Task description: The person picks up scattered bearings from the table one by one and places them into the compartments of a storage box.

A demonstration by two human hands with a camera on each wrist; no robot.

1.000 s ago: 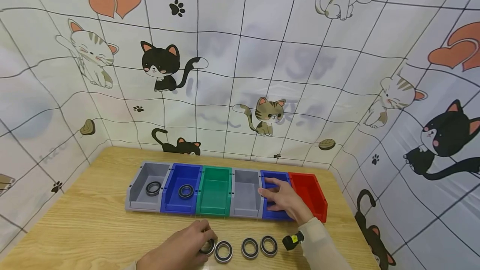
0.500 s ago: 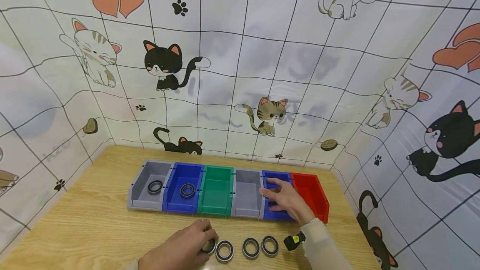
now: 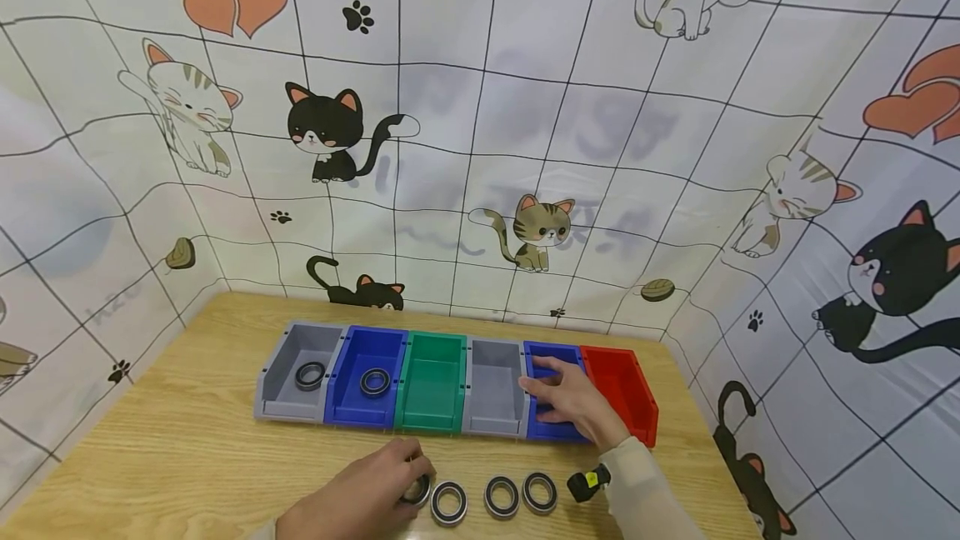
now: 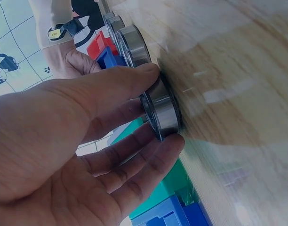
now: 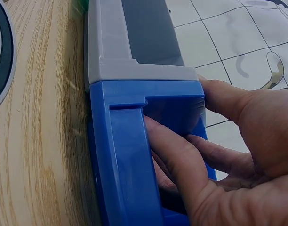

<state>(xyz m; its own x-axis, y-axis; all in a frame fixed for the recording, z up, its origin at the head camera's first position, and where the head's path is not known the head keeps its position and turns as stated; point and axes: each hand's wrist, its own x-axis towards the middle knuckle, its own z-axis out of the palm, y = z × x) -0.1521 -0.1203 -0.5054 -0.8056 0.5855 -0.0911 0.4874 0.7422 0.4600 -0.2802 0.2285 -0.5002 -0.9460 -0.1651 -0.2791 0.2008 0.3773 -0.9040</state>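
Note:
My left hand (image 3: 367, 486) pinches a ring-shaped ball bearing (image 4: 164, 110) between thumb and fingertips. In the left wrist view the bearing stands on edge at the wooden table top. Right beside it lies another bearing (image 3: 448, 503), and two more bearings (image 3: 501, 497) rest farther right. My right hand (image 3: 573, 398) reaches into the right-hand blue bin (image 5: 130, 160). Its fingers are loosely bent and spread, one fingertip touching the divider beside the grey bin (image 3: 495, 390). I see nothing held there, though the bin's inside is partly hidden by the fingers.
Joined bins form a row: a grey bin (image 3: 288, 408) and a blue bin (image 3: 360, 415) at left each hold one bearing; a green bin (image 3: 431, 382) and a red bin (image 3: 618, 382) also stand there. Behind the table (image 3: 187, 440) hangs a cat-print curtain (image 3: 435, 123).
Both hands and all the bearings keep their places. Only the head view shifts very slightly.

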